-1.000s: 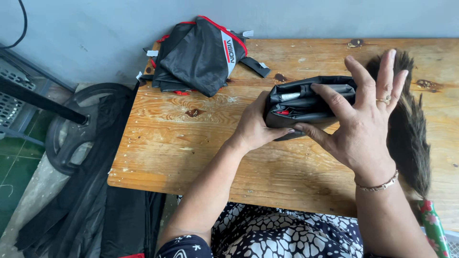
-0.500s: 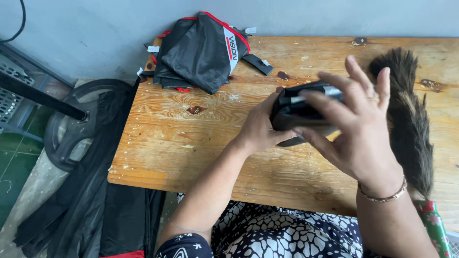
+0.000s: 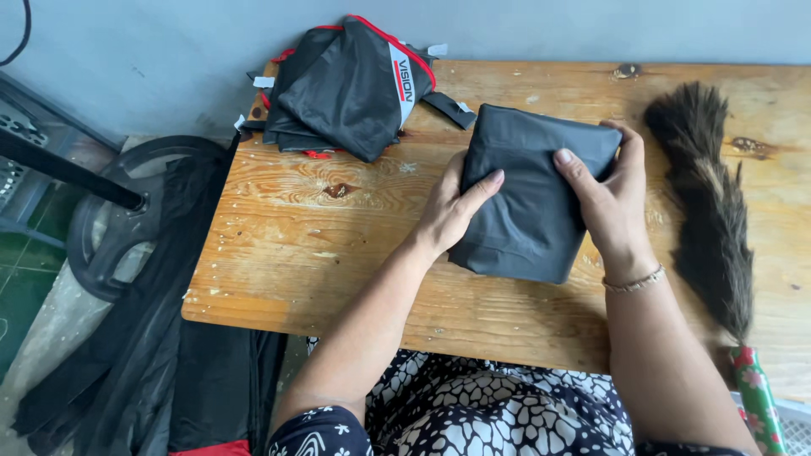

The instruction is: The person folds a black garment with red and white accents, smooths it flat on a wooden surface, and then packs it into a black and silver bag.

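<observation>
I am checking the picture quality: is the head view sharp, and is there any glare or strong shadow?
Head view: light is soft and even, no glare; the folded black cloth and both hands, left hand and right hand, look sharp; only faint shadows fall on the wooden table; the floor at the left edge is dimmer.

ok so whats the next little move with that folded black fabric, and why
Probably press it flat and smooth it. The folded black bundle lies on the wooden table, gripped at both sides by the left hand and right hand, and its near edge looks slightly uneven. The black and red bag lies apart at the table's far edge.
</observation>
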